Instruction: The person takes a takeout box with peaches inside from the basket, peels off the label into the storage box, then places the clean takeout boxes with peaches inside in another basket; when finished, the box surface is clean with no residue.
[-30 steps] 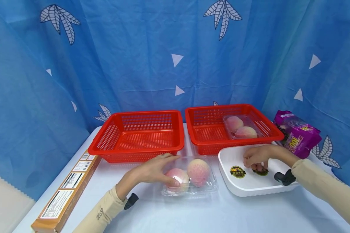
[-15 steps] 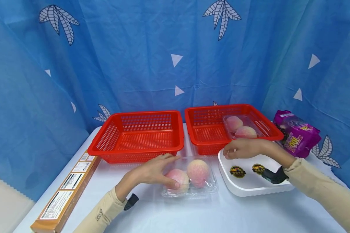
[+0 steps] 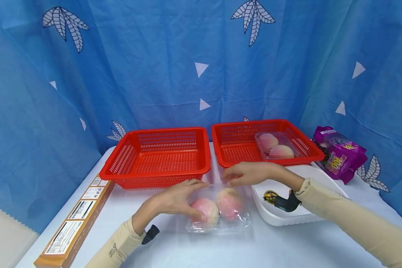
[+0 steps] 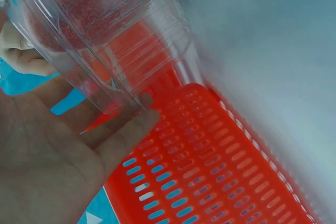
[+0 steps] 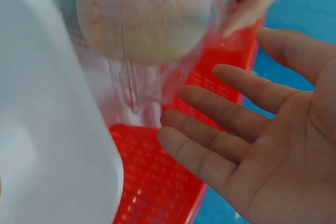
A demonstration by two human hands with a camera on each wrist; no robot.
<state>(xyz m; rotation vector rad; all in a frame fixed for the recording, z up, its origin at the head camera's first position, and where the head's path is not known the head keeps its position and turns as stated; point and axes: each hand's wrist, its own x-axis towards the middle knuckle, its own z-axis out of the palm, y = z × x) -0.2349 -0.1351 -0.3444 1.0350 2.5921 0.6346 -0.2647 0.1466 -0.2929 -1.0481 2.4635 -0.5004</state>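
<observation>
Two peaches sit in a clear clamshell box (image 3: 219, 212) at lower centre of the head view, on the pale table (image 3: 221, 249). The left hand (image 3: 174, 199) lies over the box's left end, thumb curled against its near side beside the left peach (image 3: 204, 209) and fingers spread across the lid toward the far edge, so it holds that end of the box. The right hand (image 3: 251, 173) hovers just above the box's far right corner, fingers straight and relaxed, gripping nothing; whether its fingertips touch the lid cannot be told from above.

From the left wrist view, the box (image 4: 105, 40) fills the upper left of the frame, its clear edge resting against the fingers (image 4: 126, 129) of the left hand (image 4: 47, 166), with red basket mesh behind. From the right wrist view, the right hand (image 5: 273, 140) shows an open palm at right of the frame, fingers extended and apart from the box (image 5: 152, 30), whose right peach (image 5: 144, 17) sits at upper centre; this gap is not clear from the head camera.

Behind the box in the head view stand a left red basket (image 3: 160, 156) and a right red basket (image 3: 264, 143), the latter holding a second box of peaches (image 3: 274, 147). A white tray (image 3: 288, 216) lies just right of the clamshell; the right forearm hides part of its stickers. A purple packet (image 3: 340, 158) lies at far right, and a long carton (image 3: 73, 223) along the lower left table edge.
</observation>
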